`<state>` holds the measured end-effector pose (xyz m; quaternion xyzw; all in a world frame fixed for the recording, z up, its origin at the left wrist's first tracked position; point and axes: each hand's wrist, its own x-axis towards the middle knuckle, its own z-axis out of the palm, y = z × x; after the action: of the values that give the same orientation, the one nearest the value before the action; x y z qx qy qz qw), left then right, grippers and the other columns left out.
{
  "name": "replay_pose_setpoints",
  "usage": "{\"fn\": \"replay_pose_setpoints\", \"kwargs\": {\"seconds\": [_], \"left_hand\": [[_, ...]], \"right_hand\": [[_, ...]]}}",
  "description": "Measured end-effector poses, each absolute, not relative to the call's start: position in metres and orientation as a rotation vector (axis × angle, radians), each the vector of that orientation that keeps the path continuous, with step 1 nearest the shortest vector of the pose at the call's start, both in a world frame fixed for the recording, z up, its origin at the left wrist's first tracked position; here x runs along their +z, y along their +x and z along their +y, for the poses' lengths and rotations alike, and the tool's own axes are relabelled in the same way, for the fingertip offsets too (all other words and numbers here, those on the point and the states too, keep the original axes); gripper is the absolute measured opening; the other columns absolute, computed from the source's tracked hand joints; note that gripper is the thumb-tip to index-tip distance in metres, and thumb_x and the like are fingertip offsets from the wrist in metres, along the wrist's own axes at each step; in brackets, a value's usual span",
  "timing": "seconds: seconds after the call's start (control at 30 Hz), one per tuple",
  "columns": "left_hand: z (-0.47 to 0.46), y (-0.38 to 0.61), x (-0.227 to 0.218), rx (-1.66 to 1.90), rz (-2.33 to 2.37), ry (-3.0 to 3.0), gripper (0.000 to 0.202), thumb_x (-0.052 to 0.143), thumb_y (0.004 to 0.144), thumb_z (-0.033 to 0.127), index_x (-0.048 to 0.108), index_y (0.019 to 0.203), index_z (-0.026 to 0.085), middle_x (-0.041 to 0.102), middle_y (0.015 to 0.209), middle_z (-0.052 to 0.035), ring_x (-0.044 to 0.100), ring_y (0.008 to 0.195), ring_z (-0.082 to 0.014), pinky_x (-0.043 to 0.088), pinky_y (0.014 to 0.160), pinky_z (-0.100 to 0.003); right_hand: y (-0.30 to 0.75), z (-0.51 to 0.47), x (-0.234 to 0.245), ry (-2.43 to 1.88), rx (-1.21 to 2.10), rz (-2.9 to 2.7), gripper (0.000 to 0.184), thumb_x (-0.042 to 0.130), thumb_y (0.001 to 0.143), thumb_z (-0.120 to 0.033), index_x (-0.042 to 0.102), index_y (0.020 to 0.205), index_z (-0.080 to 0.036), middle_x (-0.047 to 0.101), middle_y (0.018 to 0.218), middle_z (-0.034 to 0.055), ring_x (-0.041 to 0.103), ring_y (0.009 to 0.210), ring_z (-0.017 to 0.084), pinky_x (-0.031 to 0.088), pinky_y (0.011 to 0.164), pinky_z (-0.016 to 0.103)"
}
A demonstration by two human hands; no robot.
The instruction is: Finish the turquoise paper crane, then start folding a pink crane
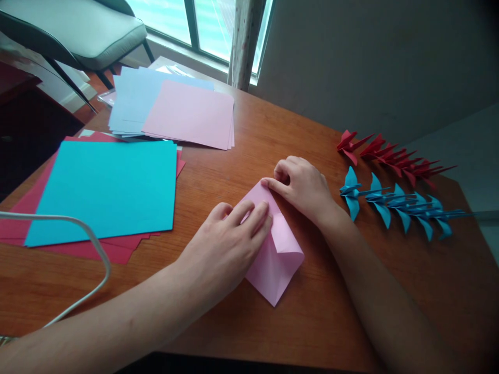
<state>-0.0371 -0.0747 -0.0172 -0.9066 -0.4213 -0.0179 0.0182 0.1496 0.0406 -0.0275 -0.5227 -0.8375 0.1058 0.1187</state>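
A sheet of pink origami paper (274, 280) lies partly folded on the wooden table, one corner toward me and its right flap curling up off the surface. My left hand (228, 243) rests across the paper's left side, its fingers bent together and pressed down on the folded layer. At the far corner, my right hand (306, 187) has its thumb on the paper's tip with the other fingers curled in. The left fingers hide part of the folds.
Red paper cranes (393, 156) and blue paper cranes (397, 202) stand in two rows at right. Turquoise sheets (109, 187) overlie red sheets (120, 253) at left; pink sheets (191, 114) and pale blue sheets (132, 98) lie behind. A white cable (95, 241) crosses the left front.
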Motion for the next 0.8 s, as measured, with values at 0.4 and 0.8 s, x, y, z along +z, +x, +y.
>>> {"fn": "replay_pose_setpoints", "kwargs": {"seconds": [0.4,0.8], "left_hand": [[-0.076,-0.037,-0.016,-0.081,-1.355,-2.783,0.042,0.043,0.099,0.015,0.059,0.138,0.017,0.057,0.146,-0.007,0.058,0.12,-0.0272,0.05,0.081,-0.043],[-0.076,-0.038,-0.017,-0.085,-1.334,-2.785,0.046,0.045,0.098,0.016,0.054,0.143,0.019,0.057,0.145,-0.0085,0.057,0.119,-0.0263,0.048,0.08,-0.041]], "right_hand": [[0.151,0.042,-0.03,-1.551,0.252,-2.424,0.041,0.066,0.089,-0.057,0.05,0.072,-0.022,0.062,0.082,0.0022,0.054,0.081,0.019,0.029,0.06,0.031],[0.194,0.017,-0.023,-1.424,0.429,-2.599,0.043,0.073,0.08,-0.062,0.054,0.082,-0.023,0.061,0.09,0.0027,0.057,0.086,0.021,0.041,0.068,0.033]]}}
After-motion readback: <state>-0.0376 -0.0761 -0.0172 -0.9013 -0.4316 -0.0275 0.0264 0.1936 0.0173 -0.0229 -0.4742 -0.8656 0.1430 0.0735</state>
